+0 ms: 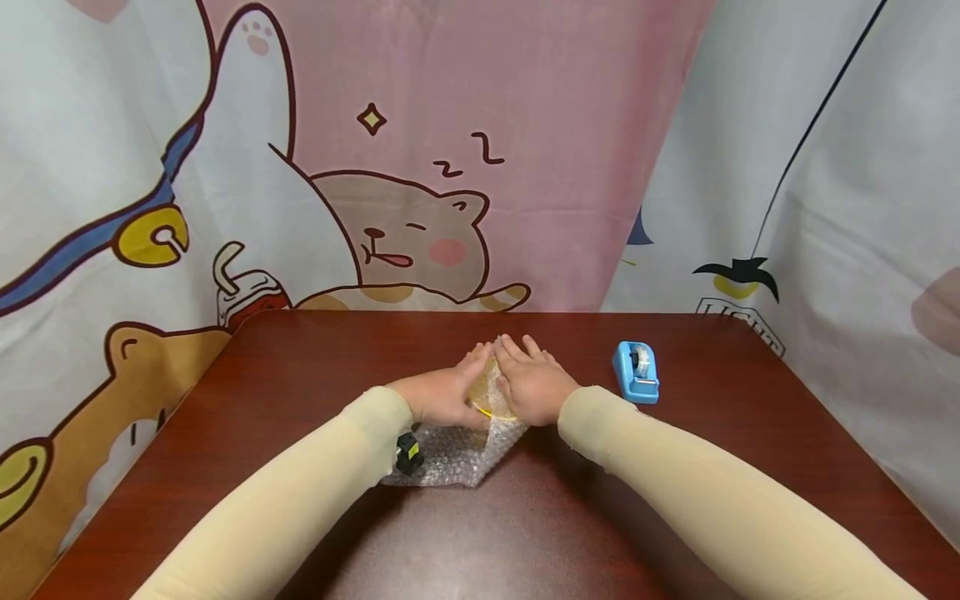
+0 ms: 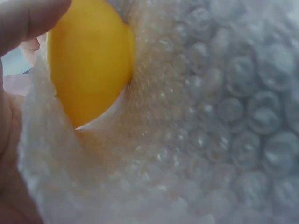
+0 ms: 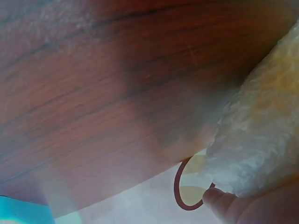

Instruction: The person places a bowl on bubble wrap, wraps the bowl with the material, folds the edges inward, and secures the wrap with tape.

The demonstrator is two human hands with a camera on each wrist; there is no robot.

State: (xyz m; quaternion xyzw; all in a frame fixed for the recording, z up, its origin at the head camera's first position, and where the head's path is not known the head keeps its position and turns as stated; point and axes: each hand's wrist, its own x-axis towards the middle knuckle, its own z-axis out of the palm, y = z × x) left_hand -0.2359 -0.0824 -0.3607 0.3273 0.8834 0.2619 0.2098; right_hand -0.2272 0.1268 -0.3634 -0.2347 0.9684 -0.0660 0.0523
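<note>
Hands press bubble wrap; left wrist view bares yellow bowl.

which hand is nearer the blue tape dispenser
Right: the right hand touches the bubble wrap, left of the tape dispenser; the left hand is farther left, on the wrap's opposite side.

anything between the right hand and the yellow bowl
Yes, bubble wrap: it lies between the right hand and the yellow bowl, whose colour shows through in the right wrist view. The blue tape dispenser stands off to the right, not between them.
</note>
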